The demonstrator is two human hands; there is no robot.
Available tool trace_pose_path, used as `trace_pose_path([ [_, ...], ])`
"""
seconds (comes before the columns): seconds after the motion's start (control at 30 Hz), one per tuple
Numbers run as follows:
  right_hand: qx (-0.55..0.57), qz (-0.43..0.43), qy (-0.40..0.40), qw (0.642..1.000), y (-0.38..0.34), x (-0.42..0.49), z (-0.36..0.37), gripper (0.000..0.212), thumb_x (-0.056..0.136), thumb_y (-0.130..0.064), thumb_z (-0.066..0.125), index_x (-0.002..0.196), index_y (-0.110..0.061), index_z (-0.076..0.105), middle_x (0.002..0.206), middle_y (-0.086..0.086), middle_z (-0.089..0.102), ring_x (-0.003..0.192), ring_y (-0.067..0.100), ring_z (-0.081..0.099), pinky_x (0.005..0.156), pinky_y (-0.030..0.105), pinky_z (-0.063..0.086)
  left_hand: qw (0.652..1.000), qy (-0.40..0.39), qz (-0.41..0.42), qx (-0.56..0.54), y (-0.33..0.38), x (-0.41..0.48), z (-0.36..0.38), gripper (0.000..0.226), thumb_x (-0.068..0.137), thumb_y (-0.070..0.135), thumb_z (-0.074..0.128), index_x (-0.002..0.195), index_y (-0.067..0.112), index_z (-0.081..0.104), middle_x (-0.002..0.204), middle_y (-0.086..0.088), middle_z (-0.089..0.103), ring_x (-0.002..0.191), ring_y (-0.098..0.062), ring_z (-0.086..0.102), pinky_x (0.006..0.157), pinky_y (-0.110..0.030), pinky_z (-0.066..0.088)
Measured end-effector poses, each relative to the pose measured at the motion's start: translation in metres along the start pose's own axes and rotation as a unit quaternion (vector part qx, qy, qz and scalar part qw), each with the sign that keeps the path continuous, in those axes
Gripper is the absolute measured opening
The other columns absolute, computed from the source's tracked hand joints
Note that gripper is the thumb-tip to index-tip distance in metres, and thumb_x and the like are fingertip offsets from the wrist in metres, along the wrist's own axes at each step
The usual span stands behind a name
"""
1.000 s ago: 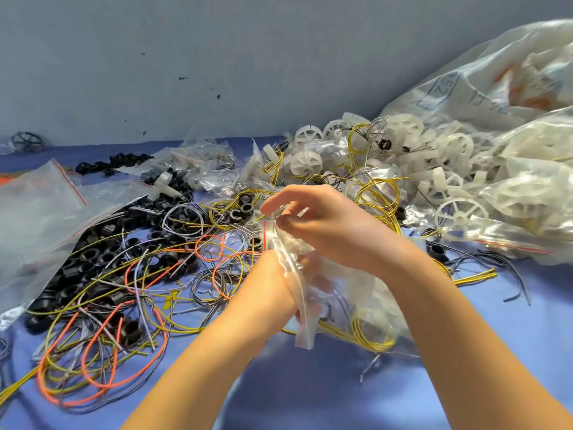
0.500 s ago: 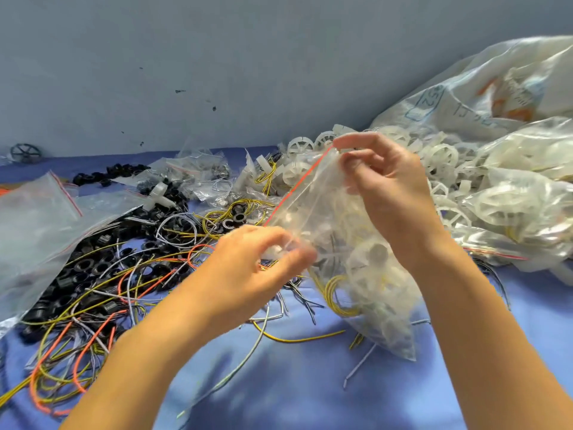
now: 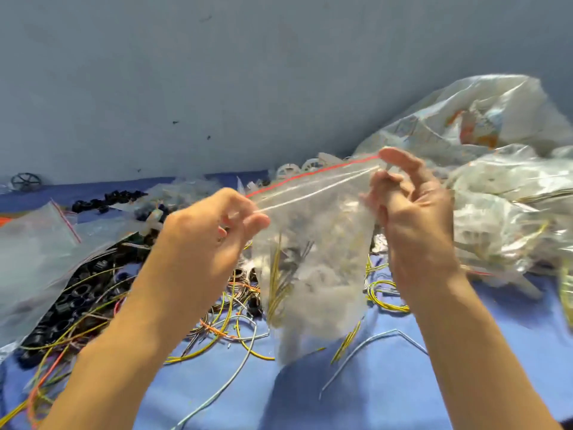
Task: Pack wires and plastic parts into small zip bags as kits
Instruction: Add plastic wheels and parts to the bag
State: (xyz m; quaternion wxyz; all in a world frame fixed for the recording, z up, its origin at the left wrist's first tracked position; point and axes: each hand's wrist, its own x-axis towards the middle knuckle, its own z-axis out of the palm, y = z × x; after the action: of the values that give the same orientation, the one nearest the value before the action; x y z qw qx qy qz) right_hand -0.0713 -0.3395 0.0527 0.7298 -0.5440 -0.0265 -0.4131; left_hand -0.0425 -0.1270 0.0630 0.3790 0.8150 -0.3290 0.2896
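Bare blue cloth (image 3: pixel 387 398) lies open in front; tangled wires (image 3: pixel 229 324) crowd the left, stuffed bags (image 3: pixel 502 212) the right.

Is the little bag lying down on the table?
No, the left hand and right hand hold the zip bag up by its top corners, above the table.

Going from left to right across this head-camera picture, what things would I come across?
Small dark spoked wheel by the wall → left hand → clear zip bag with a red strip, pinched by both hands → right hand → big clear sacks of white plastic wheels.
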Motion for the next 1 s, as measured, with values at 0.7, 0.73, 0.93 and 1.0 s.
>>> trace_pose_path([
  [0.7, 0.002, 0.117, -0.127, 0.985, 0.023, -0.017, -0.015, 0.042, 0.07, -0.052, 0.076, 0.102, -0.026, 0.075, 0.089, -0.004, 0.07, 0.08, 0.01, 0.064, 0.079, 0.032, 0.057, 0.986, -0.01, -0.027, -0.165, -0.011, -0.002, -0.008, 0.017, 0.086, 0.025, 0.07, 0.095, 0.038, 0.064, 0.083, 0.015, 0.067, 0.07, -0.003, 0.06, 0.066, -0.008, 0.044],
  [0.73, -0.029, 0.139, -0.142, 0.98, 0.026, -0.02, -0.014, 0.041, 0.067, -0.052, 0.075, 0.095, -0.023, 0.077, 0.091, -0.001, 0.072, 0.082, 0.011, 0.065, 0.082, 0.036, 0.056, 0.981, -0.011, -0.041, -0.19, -0.012, -0.003, -0.005, 0.017, 0.085, 0.026, 0.069, 0.096, 0.038, 0.064, 0.082, 0.011, 0.067, 0.07, -0.006, 0.06, 0.067, -0.01, 0.045],
  [0.93, -0.057, 0.093, -0.14, 0.984, 0.011, -0.03, -0.006, 0.026, 0.073, -0.046, 0.075, 0.089, -0.025, 0.079, 0.077, -0.009, 0.068, 0.074, 0.009, 0.06, 0.083, 0.035, 0.052, 0.958, 0.028, -0.038, -0.283, -0.02, -0.002, -0.014, 0.026, 0.084, 0.03, 0.074, 0.107, 0.036, 0.063, 0.078, 0.003, 0.065, 0.068, -0.012, 0.06, 0.071, -0.02, 0.051],
  [1.0, -0.053, 0.056, -0.137, 0.988, -0.003, -0.032, -0.004, 0.029, 0.077, -0.048, 0.075, 0.088, -0.021, 0.077, 0.072, -0.007, 0.065, 0.071, 0.014, 0.057, 0.084, 0.044, 0.049, 0.951, 0.056, -0.015, -0.304, -0.019, 0.0, -0.021, 0.031, 0.083, 0.027, 0.075, 0.111, 0.037, 0.064, 0.08, 0.007, 0.066, 0.068, -0.014, 0.061, 0.071, -0.023, 0.053],
])
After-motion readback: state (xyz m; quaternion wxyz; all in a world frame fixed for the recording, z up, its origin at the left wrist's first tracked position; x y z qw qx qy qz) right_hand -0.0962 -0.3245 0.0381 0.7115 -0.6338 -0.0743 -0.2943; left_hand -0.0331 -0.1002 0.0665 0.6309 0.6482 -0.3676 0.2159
